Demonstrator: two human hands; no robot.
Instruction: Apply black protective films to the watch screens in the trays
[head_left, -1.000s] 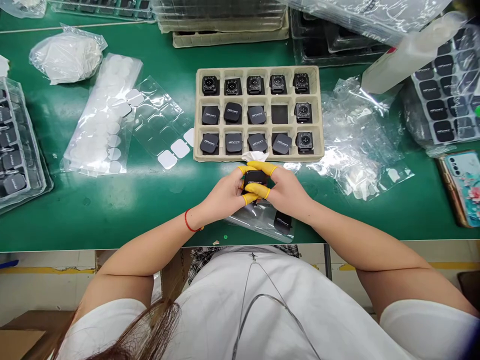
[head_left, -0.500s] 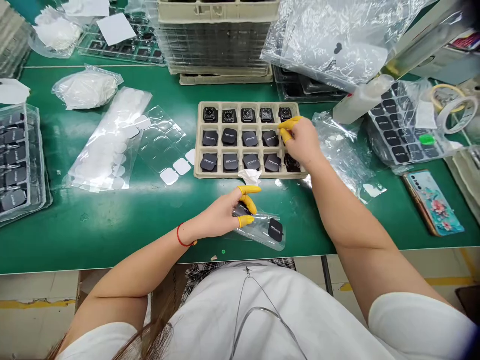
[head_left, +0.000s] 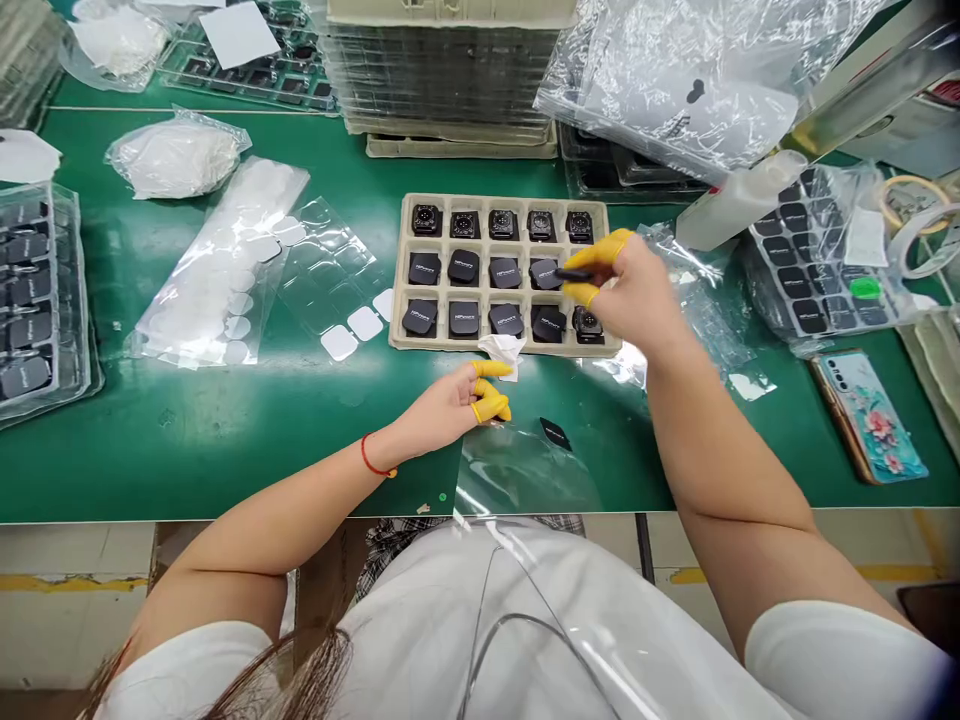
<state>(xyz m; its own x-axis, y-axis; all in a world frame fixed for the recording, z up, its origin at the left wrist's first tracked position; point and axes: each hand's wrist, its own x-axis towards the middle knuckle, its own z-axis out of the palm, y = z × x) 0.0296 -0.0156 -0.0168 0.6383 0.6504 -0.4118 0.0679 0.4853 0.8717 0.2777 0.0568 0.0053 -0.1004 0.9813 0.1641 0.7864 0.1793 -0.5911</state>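
A beige tray (head_left: 506, 352) holds black square watch bodies in rows of compartments. Those in the far row show round dials, while most in the two nearer rows bear black lettered square covers. Over the tray's right side, my right hand (head_left: 634, 290) pinches a dark flat watch body (head_left: 574, 274), seen edge-on, between yellow-cotted fingers. In front of the tray, my left hand (head_left: 461, 405) is closed on the edge of a clear film sheet (head_left: 517, 475). A black lettered square sticker (head_left: 555, 433) sits on that film. Part of the film's edge is hidden under my fingers.
Crumpled white tissue (head_left: 503, 350) touches the tray's front edge. To the left lie a clear sheet with white stickers (head_left: 364, 323) and a blister tray (head_left: 45, 390). Stacked trays (head_left: 450, 80) stand behind. A squeeze bottle (head_left: 720, 215) and a phone (head_left: 870, 415) are on the right.
My right hand has lifted the watch body from the middle row's right compartment and drawn back slightly. My left hand has moved slightly away from me, and the film now tilts and spreads toward me.
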